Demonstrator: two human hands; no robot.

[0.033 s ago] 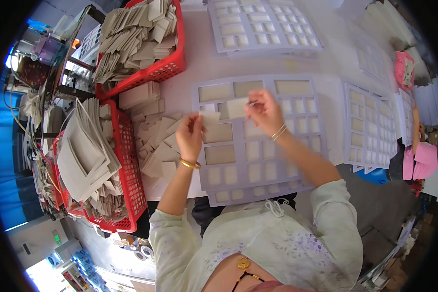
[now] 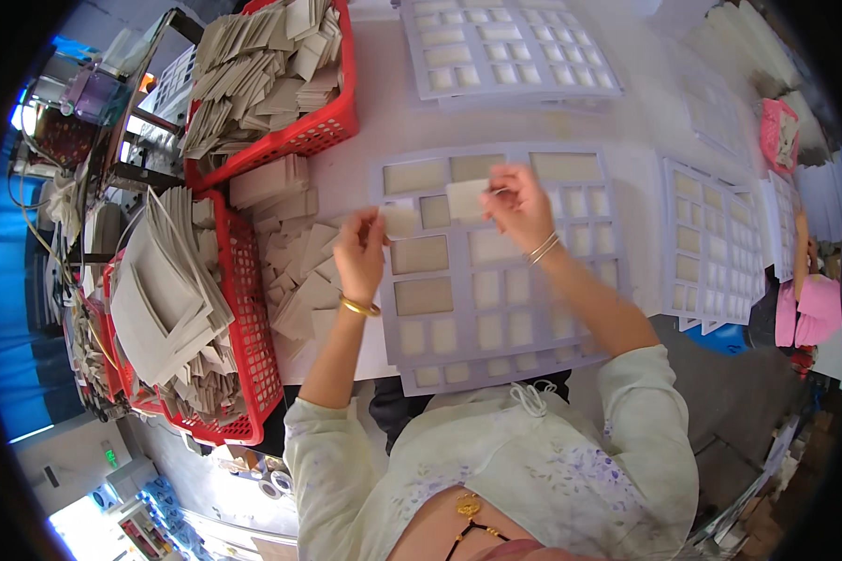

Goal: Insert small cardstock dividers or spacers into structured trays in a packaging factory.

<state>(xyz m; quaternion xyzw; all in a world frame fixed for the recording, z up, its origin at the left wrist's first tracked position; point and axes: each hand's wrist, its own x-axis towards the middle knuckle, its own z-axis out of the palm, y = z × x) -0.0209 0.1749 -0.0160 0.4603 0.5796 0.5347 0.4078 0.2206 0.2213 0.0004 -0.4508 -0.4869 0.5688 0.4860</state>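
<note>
My left hand pinches a small beige card and my right hand pinches a bigger card, both over the upper part of the grey grid template in mid-frame. I judge most cells filled, with few still open. Loose cards lie just left of it, beside the red baskets; nothing blocks me.

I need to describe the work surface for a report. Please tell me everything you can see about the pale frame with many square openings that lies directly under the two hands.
The pale frame is a flat, thin sheet, greyish-lilac, cut into a grid of rectangular openings: larger ones at its far and left parts, small ones toward the right and near edge. Several openings hold beige card pieces. It lies flat on the white table, seemingly on a second similar sheet. The right hand holds a pale card above it; the left hand holds a smaller card at its left edge.
</note>
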